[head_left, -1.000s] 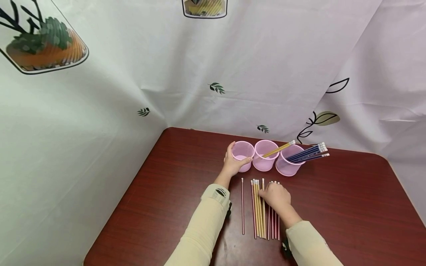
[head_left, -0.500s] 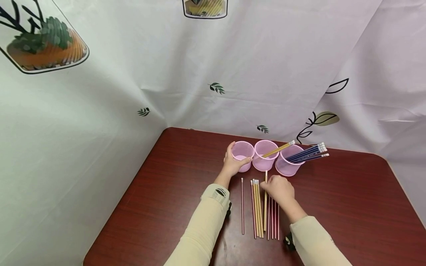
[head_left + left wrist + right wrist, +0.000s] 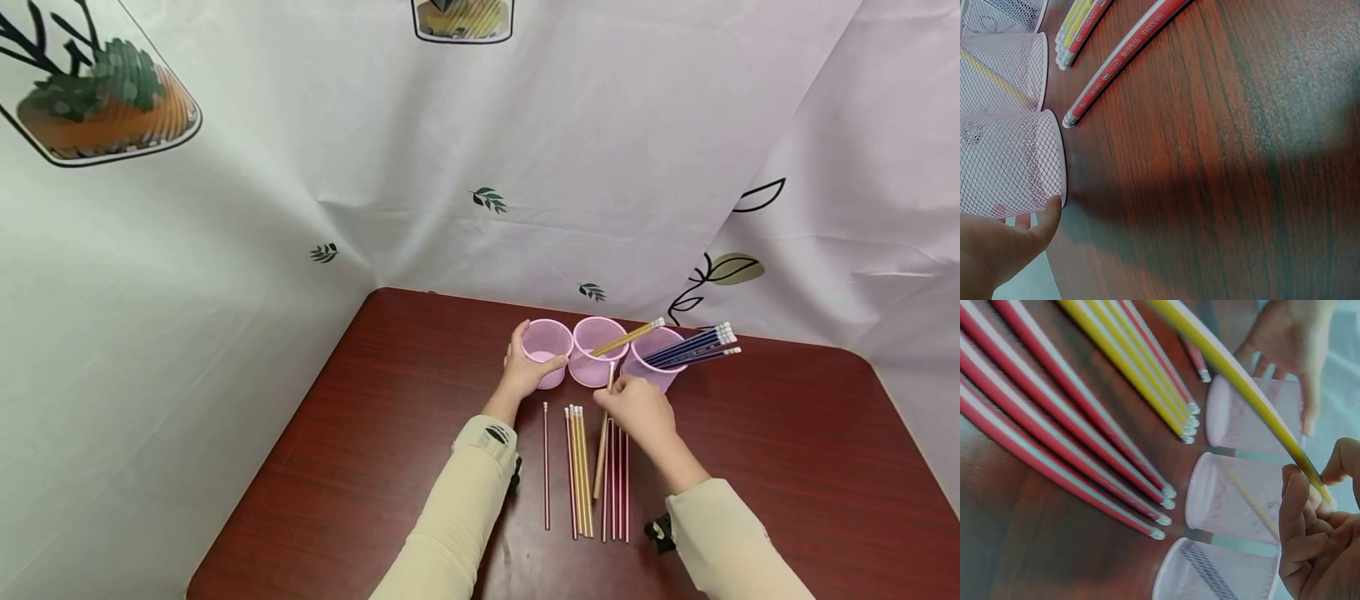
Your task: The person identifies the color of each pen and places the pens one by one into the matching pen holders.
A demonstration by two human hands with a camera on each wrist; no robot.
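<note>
My left hand (image 3: 524, 368) holds the leftmost pink mesh pencil cup (image 3: 553, 381), thumb across its near side and fingers round its far left. Pinched near its eraser end, a yellow pencil (image 3: 1250, 394) is in my right hand (image 3: 637, 408); it slants up off the table before the middle pink cup (image 3: 591, 373). That cup contains yellow pencils (image 3: 628, 337). Several blue pencils (image 3: 690, 346) lean in the right pink cup (image 3: 649, 375). On the table lie a lone red pencil (image 3: 547, 467), a group of yellow pencils (image 3: 583, 479) with a red one, and several red pencils (image 3: 615, 492).
The dark wood table (image 3: 390, 433) has its back edge just behind the cups. A printed white cloth (image 3: 420, 233) hangs behind and along the left side.
My right hand has lifted a yellow pencil from the row and moved it up and to the right, toward the cups. The left hand has stayed on its cup.
</note>
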